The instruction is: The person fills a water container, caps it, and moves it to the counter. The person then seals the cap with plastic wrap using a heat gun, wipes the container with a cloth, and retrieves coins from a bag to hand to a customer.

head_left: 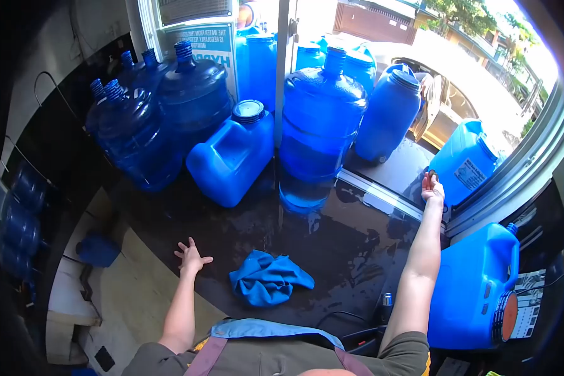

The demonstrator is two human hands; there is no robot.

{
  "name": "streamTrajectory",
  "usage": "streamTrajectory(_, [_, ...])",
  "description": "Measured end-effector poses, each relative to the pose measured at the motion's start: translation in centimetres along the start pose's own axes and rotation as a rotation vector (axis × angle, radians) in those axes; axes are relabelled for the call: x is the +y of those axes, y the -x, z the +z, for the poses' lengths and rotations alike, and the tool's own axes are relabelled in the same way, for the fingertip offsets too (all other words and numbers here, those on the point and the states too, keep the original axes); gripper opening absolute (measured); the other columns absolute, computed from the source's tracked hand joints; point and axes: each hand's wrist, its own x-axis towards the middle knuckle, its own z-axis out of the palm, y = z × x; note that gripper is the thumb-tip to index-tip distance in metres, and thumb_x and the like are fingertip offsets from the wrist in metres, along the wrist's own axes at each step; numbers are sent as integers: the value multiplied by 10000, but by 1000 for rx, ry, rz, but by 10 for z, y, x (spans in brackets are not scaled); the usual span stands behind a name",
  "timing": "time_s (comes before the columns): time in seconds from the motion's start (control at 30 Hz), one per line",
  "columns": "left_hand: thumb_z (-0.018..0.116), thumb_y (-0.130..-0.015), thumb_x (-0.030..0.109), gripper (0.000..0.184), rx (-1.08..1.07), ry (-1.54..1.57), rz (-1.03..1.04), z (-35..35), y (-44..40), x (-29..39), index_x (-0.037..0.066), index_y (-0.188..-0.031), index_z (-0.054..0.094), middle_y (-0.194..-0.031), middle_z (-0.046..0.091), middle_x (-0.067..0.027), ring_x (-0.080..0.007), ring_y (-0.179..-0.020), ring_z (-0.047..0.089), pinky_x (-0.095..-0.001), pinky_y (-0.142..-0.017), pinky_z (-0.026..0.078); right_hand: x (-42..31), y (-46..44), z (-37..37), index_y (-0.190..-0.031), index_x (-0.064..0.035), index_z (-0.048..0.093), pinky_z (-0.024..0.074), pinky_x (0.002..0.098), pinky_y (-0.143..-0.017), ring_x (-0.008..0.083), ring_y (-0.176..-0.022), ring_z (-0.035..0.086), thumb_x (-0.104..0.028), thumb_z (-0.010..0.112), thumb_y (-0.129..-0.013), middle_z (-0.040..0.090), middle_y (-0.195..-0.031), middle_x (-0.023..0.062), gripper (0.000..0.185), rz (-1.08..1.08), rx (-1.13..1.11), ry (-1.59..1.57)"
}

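My left hand (193,257) rests with spread fingers near the edge of the dark wet counter (351,250), holding nothing. Beside it lies a crumpled blue cloth (268,279). Stretched far forward, my right hand (432,188) is at the window sill with its fingers curled together around something small and dark that I cannot make out. Close to that hand is a light blue jug (464,164) with a printed label. A large round water bottle (323,119) stands upright on the counter, and a blue jug with a pale cap (235,153) is to its left.
Several empty-looking round bottles (191,94) crowd the back left. An upright blue container (388,113) stands beyond the window frame (382,197). At right, a big blue jug (467,291) lies with its orange-brown cap facing me. A person is partly visible outside.
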Motion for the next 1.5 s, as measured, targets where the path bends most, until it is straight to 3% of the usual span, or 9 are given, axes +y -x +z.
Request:
streamTrajectory(0.33, [847,-664,310,1134,14,11,9,2,-1,-1,165,-1507,102,-1542,3,-248,-505,-1394,31,-738,-955,307,0,15,4,-1074,-145,594,530,327,-611,238,-842,657,-133,644,-881,655,-925,71,200,55,-2,9])
streamTrajectory(0.47, [826,-673,395,975,-31,-208,-2,-13,21,23,139,-1460,309,-1489,277,-243,-492,-1339,287,-727,-967,279,4,20,4,-1054,-150,604,511,341,-620,232,-838,655,-136,640,-884,669,-909,71,175,75,-7,23])
streamTrajectory(0.5, [803,-677,445,668,-100,-427,226,-42,47,51,87,-1208,612,-1256,580,-187,-451,-1191,485,-707,-901,321,6,15,3,-1045,-146,606,502,340,-617,231,-818,652,-139,637,-885,668,-904,70,164,69,-3,26])
streamTrajectory(0.57, [727,-710,503,435,165,-422,633,-84,109,106,81,-812,710,-849,688,-111,-319,-988,609,-604,-762,391,9,20,7,-1042,-139,606,500,336,-614,231,-811,646,-140,638,-884,663,-897,68,161,86,14,22])
streamTrajectory(0.67, [653,-759,487,492,409,-404,1265,-173,245,165,1,-690,660,-839,633,-162,-360,-1103,569,-637,-986,333,12,35,12,-1025,-121,606,497,332,-610,231,-813,634,-139,638,-884,650,-890,67,146,125,17,23])
streamTrajectory(0.83, [674,-742,356,375,853,-66,1796,-225,361,185,-17,-707,660,-894,643,-171,-342,-1076,571,-605,-955,369,6,75,11,-1009,-71,604,495,312,-615,212,-790,621,-160,651,-882,640,-900,69,162,109,-66,130])
streamTrajectory(1.23, [608,-773,156,224,1282,180,1853,-191,411,231,-59,-785,673,-871,644,-207,-297,-898,627,-483,-851,506,-19,84,8,-975,-64,611,486,271,-600,168,-734,610,-150,653,-884,632,-849,43,133,83,-568,507])
streamTrajectory(1.37, [587,-783,89,187,1255,198,1890,-186,412,239,-73,-811,677,-863,645,-219,-282,-838,646,-442,-817,552,-122,52,17,-975,-33,634,465,238,-593,120,-651,582,-119,638,-889,630,-782,36,122,-283,-716,918])
streamTrajectory(1.5, [593,-718,92,202,1007,-43,1931,-186,379,236,-86,-780,665,-791,628,-204,-295,-797,644,-488,-855,517,-184,140,83,-1027,-11,631,463,231,-597,116,-670,596,-124,645,-882,642,-807,43,184,-692,-321,940])
